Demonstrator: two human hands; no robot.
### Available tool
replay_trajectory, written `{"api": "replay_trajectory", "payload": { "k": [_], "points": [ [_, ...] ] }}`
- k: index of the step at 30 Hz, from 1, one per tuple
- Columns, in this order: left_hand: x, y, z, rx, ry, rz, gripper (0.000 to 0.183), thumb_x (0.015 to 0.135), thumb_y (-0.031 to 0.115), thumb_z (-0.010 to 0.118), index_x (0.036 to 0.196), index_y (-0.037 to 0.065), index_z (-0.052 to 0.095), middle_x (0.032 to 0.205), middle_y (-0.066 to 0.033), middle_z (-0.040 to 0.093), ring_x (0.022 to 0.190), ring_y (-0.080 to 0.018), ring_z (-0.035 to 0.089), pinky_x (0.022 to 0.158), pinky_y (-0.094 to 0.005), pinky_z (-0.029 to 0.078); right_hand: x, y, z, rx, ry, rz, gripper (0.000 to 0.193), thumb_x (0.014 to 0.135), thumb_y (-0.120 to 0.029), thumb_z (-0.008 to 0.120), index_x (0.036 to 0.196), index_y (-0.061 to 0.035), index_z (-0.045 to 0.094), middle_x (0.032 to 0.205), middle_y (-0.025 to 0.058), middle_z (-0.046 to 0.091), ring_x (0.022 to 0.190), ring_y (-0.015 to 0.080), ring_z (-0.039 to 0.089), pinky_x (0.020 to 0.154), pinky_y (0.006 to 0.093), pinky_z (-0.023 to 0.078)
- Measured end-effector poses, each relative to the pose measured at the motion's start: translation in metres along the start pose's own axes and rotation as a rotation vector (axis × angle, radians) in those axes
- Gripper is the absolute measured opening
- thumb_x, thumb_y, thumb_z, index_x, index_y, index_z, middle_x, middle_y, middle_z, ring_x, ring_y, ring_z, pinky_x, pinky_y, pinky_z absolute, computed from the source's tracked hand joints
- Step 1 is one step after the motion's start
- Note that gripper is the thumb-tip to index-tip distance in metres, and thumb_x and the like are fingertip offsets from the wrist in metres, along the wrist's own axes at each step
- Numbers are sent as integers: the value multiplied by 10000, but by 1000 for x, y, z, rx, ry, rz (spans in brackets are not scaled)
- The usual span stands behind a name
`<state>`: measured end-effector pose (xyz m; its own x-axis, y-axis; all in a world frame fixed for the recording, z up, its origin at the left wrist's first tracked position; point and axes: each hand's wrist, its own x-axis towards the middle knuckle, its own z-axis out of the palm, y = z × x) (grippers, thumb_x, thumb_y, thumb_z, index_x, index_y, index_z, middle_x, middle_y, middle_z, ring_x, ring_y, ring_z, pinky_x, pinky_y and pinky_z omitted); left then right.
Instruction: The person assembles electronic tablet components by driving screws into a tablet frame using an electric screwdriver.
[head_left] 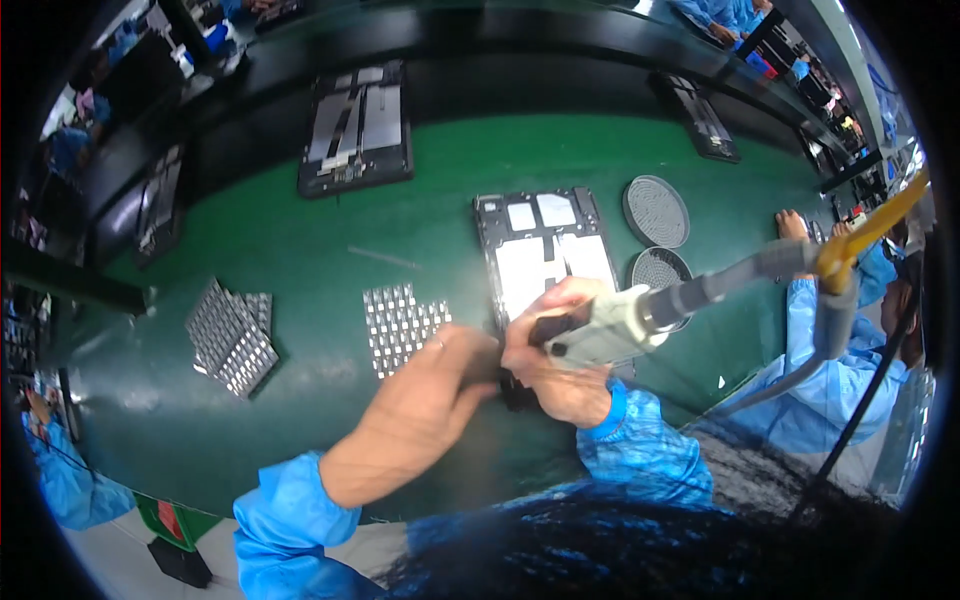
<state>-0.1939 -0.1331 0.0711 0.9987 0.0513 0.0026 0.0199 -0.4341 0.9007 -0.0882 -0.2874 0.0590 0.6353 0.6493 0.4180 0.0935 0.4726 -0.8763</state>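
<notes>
My right hand (560, 360) is closed around a pale electric screwdriver (610, 328) with a thick grey hose. The tool lies over the lower end of an opened tablet (487, 233), whose black frame and white inner panels face up. My left hand (425, 405) reaches to the tablet's lower left edge, its thumb and fingers near the dark rim. Motion blurs those fingertips, so whether they hold something cannot be seen. The screwdriver's tip is hidden by my right hand. Just left of the tablet lies a sheet of small parts in rows (388, 325).
Two round grey dishes (656, 212) stand right of the tablet. Stacked part sheets (232, 335) lie at the left. Other opened tablets (355, 130) rest along the far side. The tool's grey hose (725, 283) crosses the right side, where a co-worker's blue sleeve (800, 335) shows.
</notes>
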Motion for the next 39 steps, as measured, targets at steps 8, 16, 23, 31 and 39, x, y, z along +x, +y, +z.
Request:
{"api": "replay_trajectory", "payload": {
  "k": [8,16,23,31,39],
  "points": [
    [27,7,48,535,60,257,818,747,399,777,1307,-86,431,1315,-215,445,1245,-391,429,1084,-460,357,11,-28,-25,-193,399,-232,600,802,-183,803,1261,-27,448,869,52,603,739,121,590,691,261,494],
    [176,-33,-30,680,155,312,629,855,349,700,1302,-39,485,1414,-265,434,1354,-414,380,1099,-441,378,14,-57,-69,159,253,-127,469,945,-199,584,1347,-22,418,1030,68,540,483,40,359,429,198,319],
    [211,-75,-55,743,358,247,761,813,451,720,1413,87,427,1485,-249,337,1345,-476,343,1116,-608,242,-2,-46,-99,87,362,2,336,970,-114,556,1283,-67,441,948,35,536,494,19,359,440,175,295],
    [79,-150,-180,692,625,-180,829,680,393,853,1374,100,507,1383,-196,516,1294,-335,488,1041,-469,405,14,-78,-119,-9,516,-106,386,917,-116,632,1259,-86,454,924,-1,533,510,33,371,451,197,279],
    [103,-126,-165,-435,679,-214,799,780,203,827,1420,10,389,1258,-138,589,1119,-233,603,971,-363,464,0,-91,-155,-146,658,-263,366,882,-53,647,1213,-7,499,857,88,548,469,77,412,427,241,346]
  ]
}}
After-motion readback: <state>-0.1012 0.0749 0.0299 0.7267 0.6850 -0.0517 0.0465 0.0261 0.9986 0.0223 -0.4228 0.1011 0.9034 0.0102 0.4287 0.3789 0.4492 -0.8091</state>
